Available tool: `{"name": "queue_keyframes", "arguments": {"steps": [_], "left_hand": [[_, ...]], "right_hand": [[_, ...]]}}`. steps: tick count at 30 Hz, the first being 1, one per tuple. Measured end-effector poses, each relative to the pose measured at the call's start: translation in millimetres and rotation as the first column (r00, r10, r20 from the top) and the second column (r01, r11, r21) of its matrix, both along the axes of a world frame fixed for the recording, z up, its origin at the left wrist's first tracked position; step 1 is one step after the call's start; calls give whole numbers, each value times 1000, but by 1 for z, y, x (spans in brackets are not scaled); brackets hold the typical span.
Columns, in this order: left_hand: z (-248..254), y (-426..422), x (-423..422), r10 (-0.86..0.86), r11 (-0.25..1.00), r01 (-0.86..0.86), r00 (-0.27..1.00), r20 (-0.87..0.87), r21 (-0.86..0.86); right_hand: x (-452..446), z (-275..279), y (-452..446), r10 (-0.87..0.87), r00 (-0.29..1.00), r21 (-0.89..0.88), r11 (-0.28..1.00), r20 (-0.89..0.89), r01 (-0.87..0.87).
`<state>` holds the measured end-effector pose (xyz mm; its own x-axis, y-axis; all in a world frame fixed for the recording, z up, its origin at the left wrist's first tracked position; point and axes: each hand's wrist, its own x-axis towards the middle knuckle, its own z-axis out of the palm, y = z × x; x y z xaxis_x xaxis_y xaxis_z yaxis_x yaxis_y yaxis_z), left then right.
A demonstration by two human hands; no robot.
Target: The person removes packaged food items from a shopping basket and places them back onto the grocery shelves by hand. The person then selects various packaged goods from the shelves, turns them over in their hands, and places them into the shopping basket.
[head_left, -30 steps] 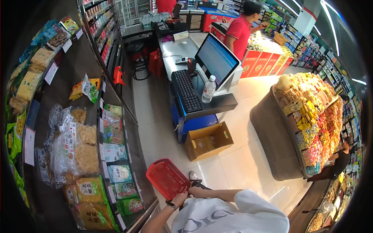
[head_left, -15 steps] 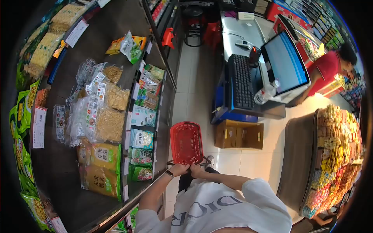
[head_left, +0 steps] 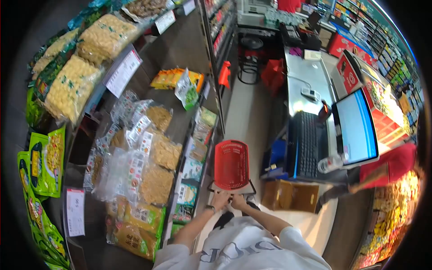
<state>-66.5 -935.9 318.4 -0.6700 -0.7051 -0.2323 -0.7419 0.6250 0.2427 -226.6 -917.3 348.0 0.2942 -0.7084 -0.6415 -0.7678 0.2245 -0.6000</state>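
A red plastic shopping basket hangs in front of my body, its open top facing me, with nothing visible inside. Dark handles swing toward me from its near end. My left hand, with a dark band at the wrist, is closed around the handle. Beside it, my right hand also grips the handle, close to the left one. Both hands are near my waist, in front of my white T-shirt.
On the left, a dark shelf holds clear packs of dried food, yellow-green pouches and price tags. At right stand a checkout counter with keyboard and monitor, a cardboard box and a person in red.
My view has shifted, so shelf and counter sit differently in it. Both hands keep hold of the basket. The person in red has come nearer, beside the monitor and box.
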Motion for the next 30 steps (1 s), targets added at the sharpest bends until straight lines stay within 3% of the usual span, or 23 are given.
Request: {"name": "queue_keyframes", "arguments": {"steps": [2,3,4,5,7,9,11,12,13,14,16,18,19,20,22,25,26,28,29,30], "left_hand": [[-27,6,8,170,972,-177,984,-57,-153],[-7,9,8,250,941,-294,938,-241,-169],[-5,13,15,304,926,-333,937,-171,-178],[-31,22,25,359,915,-357,933,-24,-187],[4,34,25,408,897,-402,913,-5,-184],[-19,48,25,444,891,-432,893,71,-138],[-31,60,27,484,874,-455,846,225,-168],[-25,64,27,463,886,-441,862,206,-145],[-20,63,26,387,909,-418,843,374,2],[-19,65,23,410,900,-435,838,359,-12],[-26,71,20,373,890,-453,787,491,51],[-50,73,25,407,874,-482,796,448,61],[-60,82,31,419,864,-496,805,419,88],[-72,88,33,435,865,-499,791,430,43],[-69,83,35,424,859,-502,809,407,103],[-48,79,32,388,809,-498,852,352,313],[-53,79,32,410,812,-502,853,323,296],[-26,70,16,586,757,-633,767,261,161],[-20,57,15,593,753,-639,762,259,155],[-30,42,16,475,879,-462,829,295,-117]], "right_hand": [[16,-50,5,87,975,-432,886,-203,-169],[29,-86,0,93,982,-259,957,-163,-133],[42,-110,-6,99,987,-66,992,-130,-108],[44,-112,-13,216,976,57,975,-2,-215],[47,-125,-22,392,891,201,877,231,-437],[47,-170,-14,616,725,-17,765,307,-643],[43,-214,-13,757,570,-241,646,319,-724],[42,-225,-20,793,528,-312,606,304,-731],[29,-181,-41,796,475,-359,597,376,-718],[39,-206,-49,891,431,-357,453,143,-817],[19,-156,-87,785,494,-558,616,374,-557],[-9,-69,-120,689,635,-578,692,349,-432],[-17,-41,-144,422,700,-253,907,577,-338],[-23,-16,-172,83,727,123,967,681,-225],[-44,58,-219,198,689,-116,980,698,-164],[-40,199,-279,147,712,-309,946,686,102],[-39,249,-295,141,754,-364,921,641,138],[-36,332,-323,166,573,-382,881,803,280],[-37,366,-337,244,533,-454,837,810,306],[-39,397,-349,326,489,-520,785,809,335]]}}
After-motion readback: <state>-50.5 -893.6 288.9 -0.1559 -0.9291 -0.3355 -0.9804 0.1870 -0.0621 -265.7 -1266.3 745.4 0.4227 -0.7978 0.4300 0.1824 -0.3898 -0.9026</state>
